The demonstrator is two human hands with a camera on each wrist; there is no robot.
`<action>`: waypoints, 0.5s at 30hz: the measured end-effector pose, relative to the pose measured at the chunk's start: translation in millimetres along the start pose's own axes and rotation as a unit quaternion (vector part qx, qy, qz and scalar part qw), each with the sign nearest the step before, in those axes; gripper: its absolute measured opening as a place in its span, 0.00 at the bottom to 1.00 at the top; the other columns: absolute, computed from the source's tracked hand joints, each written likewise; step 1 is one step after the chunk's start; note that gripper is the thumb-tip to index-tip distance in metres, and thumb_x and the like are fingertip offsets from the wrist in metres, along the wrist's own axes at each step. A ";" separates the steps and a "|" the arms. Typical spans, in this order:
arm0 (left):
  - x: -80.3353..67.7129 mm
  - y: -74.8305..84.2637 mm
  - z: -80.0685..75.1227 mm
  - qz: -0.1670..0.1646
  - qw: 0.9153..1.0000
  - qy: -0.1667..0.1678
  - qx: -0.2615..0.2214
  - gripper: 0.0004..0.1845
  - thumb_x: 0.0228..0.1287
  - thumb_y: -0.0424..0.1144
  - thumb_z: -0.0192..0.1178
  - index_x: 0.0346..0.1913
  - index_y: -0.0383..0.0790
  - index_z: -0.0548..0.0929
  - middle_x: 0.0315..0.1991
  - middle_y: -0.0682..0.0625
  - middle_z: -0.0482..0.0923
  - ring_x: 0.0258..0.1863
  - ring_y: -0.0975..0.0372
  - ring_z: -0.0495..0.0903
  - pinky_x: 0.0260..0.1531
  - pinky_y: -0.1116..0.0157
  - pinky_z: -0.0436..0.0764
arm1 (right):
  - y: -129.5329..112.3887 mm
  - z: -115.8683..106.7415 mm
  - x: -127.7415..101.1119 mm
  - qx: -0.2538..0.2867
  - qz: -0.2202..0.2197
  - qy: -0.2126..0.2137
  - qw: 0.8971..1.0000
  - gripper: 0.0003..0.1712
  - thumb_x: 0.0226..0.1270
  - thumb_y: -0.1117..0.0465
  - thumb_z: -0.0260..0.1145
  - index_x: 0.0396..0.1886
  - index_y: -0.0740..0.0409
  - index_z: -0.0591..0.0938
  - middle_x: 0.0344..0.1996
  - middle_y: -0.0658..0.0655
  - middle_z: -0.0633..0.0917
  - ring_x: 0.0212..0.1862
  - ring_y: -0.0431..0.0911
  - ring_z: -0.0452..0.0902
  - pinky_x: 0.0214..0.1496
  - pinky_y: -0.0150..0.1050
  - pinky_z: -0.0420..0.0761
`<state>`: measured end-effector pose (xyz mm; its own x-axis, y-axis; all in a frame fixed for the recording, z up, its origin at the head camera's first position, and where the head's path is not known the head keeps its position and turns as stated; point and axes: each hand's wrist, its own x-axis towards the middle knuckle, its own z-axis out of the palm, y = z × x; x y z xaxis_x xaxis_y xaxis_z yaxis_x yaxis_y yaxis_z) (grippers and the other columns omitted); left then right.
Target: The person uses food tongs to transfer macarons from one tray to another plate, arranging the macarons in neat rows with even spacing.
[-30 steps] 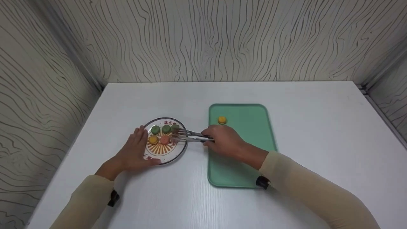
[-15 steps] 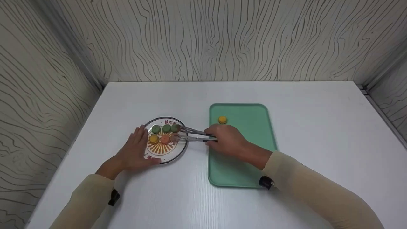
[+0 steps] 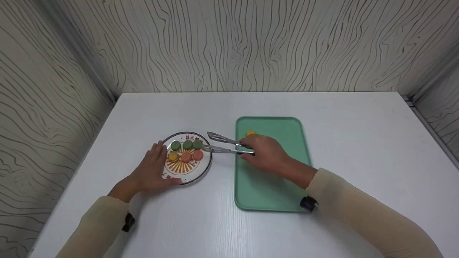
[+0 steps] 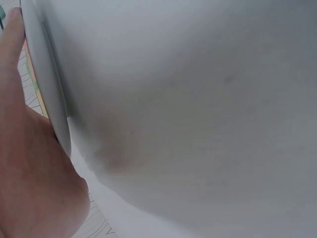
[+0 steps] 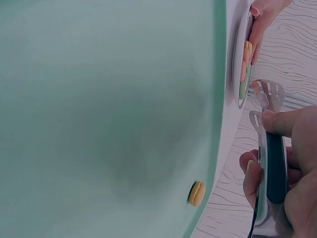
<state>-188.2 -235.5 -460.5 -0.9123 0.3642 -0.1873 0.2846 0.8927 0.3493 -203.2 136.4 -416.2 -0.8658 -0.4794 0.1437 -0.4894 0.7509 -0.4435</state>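
Observation:
A round patterned plate (image 3: pixel 205 167) holds several macarons: green ones (image 3: pixel 187 144) at the back, a yellow one (image 3: pixel 173 156) and orange ones (image 3: pixel 197 154) in front. My left hand (image 3: pixel 152 170) rests flat against the plate's left rim (image 4: pixel 47 89), fingers straight. My right hand (image 3: pixel 267 153) grips metal tongs (image 3: pixel 224 144) over the left edge of the green tray (image 3: pixel 272 186). The tong arms are spread and hold nothing, their tips just right of the plate. A yellow macaron (image 5: pixel 197 193) lies on the tray's far end, half hidden by my right hand in the head view.
The white table (image 3: pixel 358 143) stands in a corner of wood-grain patterned walls (image 3: pixel 251 43). The tray (image 5: pixel 99 99) is bare apart from the one macaron. The plate (image 5: pixel 241 59) stands close to the tray's left side.
The tongs drew back to the right off the plate and spread apart. An orange macaron now lies uncovered at the plate's right side. The left hand has not moved.

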 end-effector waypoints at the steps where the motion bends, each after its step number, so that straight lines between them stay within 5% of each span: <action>1: 0.0 0.1 0.0 0.000 1.000 0.001 0.000 0.69 0.55 0.74 0.62 0.79 0.23 0.44 0.81 0.31 0.34 0.80 0.39 0.33 0.77 0.43 0.41 | 1.3 -0.7 -0.7 -0.002 0.002 0.001 1.000 0.14 0.63 0.61 0.75 0.48 0.57 0.88 0.36 0.48 0.88 0.32 0.41 0.75 0.37 0.41 0.82; 15: 2.6 -2.3 2.0 0.008 1.000 0.008 0.011 0.69 0.54 0.74 0.62 0.78 0.22 0.46 0.80 0.29 0.37 0.80 0.38 0.35 0.77 0.41 0.44 | 18.7 -11.4 -10.3 -0.003 0.031 0.014 0.999 0.19 0.63 0.59 0.76 0.53 0.58 0.87 0.31 0.49 0.83 0.30 0.43 0.73 0.34 0.40 0.77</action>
<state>-190.7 -236.1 -463.6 -0.9120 0.3746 -0.1669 0.3057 0.8923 0.3323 -204.6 160.5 -415.9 -0.8972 -0.4188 0.1405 -0.4349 0.7815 -0.4473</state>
